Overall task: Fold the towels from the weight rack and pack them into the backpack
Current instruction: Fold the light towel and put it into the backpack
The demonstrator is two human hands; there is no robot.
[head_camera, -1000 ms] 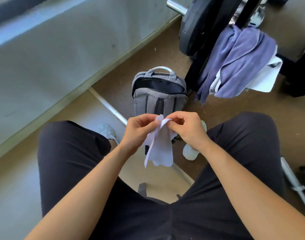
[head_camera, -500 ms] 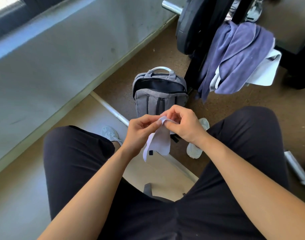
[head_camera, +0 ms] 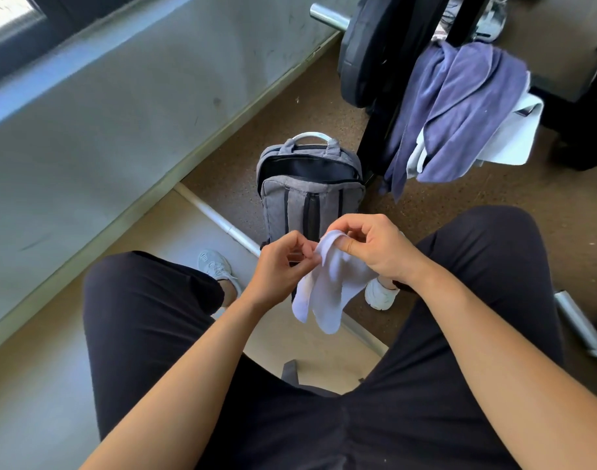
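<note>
Black weight plate (head_camera: 364, 56), white sneakers (head_camera: 215, 265), grey wall (head_camera: 120, 113)

On the brown floor (head_camera: 493, 212) stands the grey backpack (head_camera: 310, 205) — top open. Towels (head_camera: 459, 106) hang on the weight rack (head_camera: 378, 144) beside it.

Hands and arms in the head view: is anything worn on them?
The left hand and right hand are bare: no gloves, rings or watch show. Both forearms are uncovered to the frame's edge, with no sleeves in view.
</note>
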